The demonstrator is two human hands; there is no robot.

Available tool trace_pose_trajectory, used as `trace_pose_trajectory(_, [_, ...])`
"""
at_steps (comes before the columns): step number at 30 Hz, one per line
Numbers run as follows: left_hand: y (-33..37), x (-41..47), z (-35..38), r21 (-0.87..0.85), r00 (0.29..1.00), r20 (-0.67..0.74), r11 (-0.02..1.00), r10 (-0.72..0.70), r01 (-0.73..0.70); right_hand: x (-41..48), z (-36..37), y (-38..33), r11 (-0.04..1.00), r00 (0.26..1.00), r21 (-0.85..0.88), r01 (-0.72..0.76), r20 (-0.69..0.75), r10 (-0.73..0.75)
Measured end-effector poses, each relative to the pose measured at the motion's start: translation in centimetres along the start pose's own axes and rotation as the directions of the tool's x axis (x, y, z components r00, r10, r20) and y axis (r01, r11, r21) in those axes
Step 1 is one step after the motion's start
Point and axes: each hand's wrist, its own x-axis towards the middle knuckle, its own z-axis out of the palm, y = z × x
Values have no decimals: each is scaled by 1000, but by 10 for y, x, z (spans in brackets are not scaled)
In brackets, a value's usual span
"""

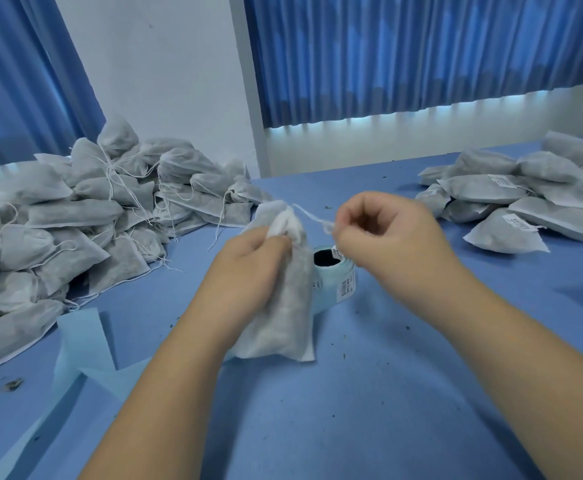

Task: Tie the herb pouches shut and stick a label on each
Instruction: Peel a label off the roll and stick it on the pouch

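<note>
The left hand (248, 268) grips the gathered neck of 1 herb pouch (283, 313), its fingers (272, 239) curled round the bunched white fabric. The pouch stands upright, its bottom edge on the bench (352, 410). The right hand (387, 237) pinches the drawstring (312, 216), which runs taut from the neck to those curled fingers (350, 233).

Risks, as I judge them: a hard tug could snap the thin string or tear the fabric at the neck. A weak pinch could let the string slip, leaving the mouth loose so herbs spill (green crumbs (343, 356) already dot the bench). The label roll (335, 282) sits just behind the pouch, so a swing of the hands could knock it.

The bench is covered in plain blue. At the left lies a big heap of pouches (92, 209) with loose strings. At the right lies a smaller pile (525, 195) already bearing white labels. Pale blue backing strip (85, 344) trails near the left arm. Behind the bench stand a white wall (161, 64) and blue curtains (421, 46).
</note>
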Motion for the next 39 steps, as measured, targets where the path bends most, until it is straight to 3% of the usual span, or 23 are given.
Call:
trace_pose_trajectory(2, [2,0,-1,-107,999,-33,994,-43,39,-5,7,1,960,983,-215,179,79,-166])
trace_pose_trajectory(4, [4,0,1,-77,999,-47,997,-28,24,-8,12,4,867,942,-371,332,186,-281])
trace_pose_trajectory(7, [5,-3,7,-62,1000,6,998,-14,15,-10,14,6,730,893,-517,447,305,-330])
trace_pose_trajectory(9, [6,-6,9,-157,996,89,987,-22,36,-11,13,7,691,884,-553,466,321,-339])
trace_pose_trajectory(12, [6,-8,4,-333,966,258,941,35,55,-9,12,6,718,890,-529,453,306,-337])
trace_pose_trajectory(16, [8,-7,-4,-488,915,403,851,21,196,-8,10,7,825,923,-425,373,258,-285])
trace_pose_trajectory(22, [4,-5,-8,-494,952,304,849,-30,184,-6,7,8,992,974,-97,78,220,-55])
trace_pose_trajectory(26, [4,-5,-7,-386,981,185,914,-61,129,-2,3,5,999,969,-22,-47,243,51])
trace_pose_trajectory(31, [8,-8,-12,-119,968,183,974,-172,195,13,-20,13,963,971,-131,-238,1,240])
trace_pose_trajectory(35, [10,-10,-8,107,936,287,978,-204,181,12,-26,26,892,944,-405,-201,163,286])
trace_pose_trajectory(39, [6,-9,1,198,930,303,968,-210,155,9,-19,34,829,914,-555,-63,302,272])
